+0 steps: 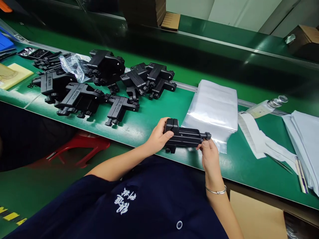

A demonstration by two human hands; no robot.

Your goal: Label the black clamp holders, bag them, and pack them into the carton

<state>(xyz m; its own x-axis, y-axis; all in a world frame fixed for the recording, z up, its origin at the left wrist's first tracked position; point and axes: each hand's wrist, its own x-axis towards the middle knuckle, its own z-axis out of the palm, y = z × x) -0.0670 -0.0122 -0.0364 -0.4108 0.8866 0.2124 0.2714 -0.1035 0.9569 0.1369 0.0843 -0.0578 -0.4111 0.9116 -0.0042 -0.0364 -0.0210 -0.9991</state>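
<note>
Between both hands is a black plastic clamp-like bracket (188, 137), held over the bench's front edge. My left hand (158, 137) is closed around its thick block end, thumb on top. At the other end, my right hand (209, 151) pinches the bracket near a small knob on a rod; the fingertips are partly hidden. Just behind it lies a stack of clear plastic bags (216, 103). Several similar black brackets (119, 108), some marked BOSCH, are heaped to the left, with another pile (149, 78) farther back.
To the right are a clear bottle with a metal top (264, 108), a strip of white labels (254, 136), tweezers (281, 164) and a white stack (304, 142). Crumpled plastic (76, 66) and a yellow pad (17, 74) lie left. A red stool (87, 147) stands below.
</note>
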